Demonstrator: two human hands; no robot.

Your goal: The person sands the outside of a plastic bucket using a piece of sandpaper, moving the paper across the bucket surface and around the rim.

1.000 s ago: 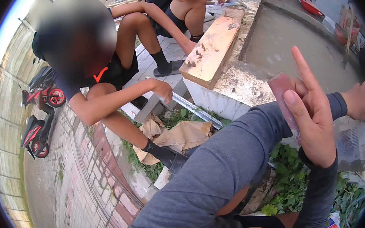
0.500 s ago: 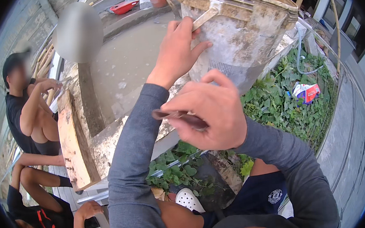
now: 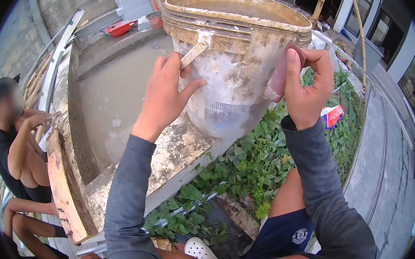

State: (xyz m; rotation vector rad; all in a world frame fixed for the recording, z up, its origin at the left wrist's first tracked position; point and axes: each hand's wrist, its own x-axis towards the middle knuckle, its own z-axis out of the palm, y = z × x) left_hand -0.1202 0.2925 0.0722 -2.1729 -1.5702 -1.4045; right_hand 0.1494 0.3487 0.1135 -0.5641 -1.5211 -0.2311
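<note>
A large, dirty white bucket point(image 3: 222, 74), stained brown and full of murky water to near its rim, stands on the concrete ledge point(image 3: 165, 155). My left hand point(image 3: 165, 96) grips the end of the bucket's short handle point(image 3: 194, 54), its thumb stretched toward the bucket wall. At the bucket's right side, my right hand point(image 3: 307, 86) pinches a bent, reddish-brown piece of sandpaper point(image 3: 281, 73) between thumb and fingers. The sandpaper is right beside the bucket wall; whether it touches I cannot tell.
Behind the ledge lies a basin of grey water point(image 3: 116, 98), with a red scoop point(image 3: 120, 28) at its far edge. Two people sit on the left near a wooden plank point(image 3: 65, 191). Green vines point(image 3: 249, 160) grow below the ledge, with a torn packet point(image 3: 332, 116) among them.
My right hand has moved right, from in front of the bucket to its right side, carrying the sandpaper. The left hand stays on the handle. The view has shifted, showing more of the bucket.
</note>
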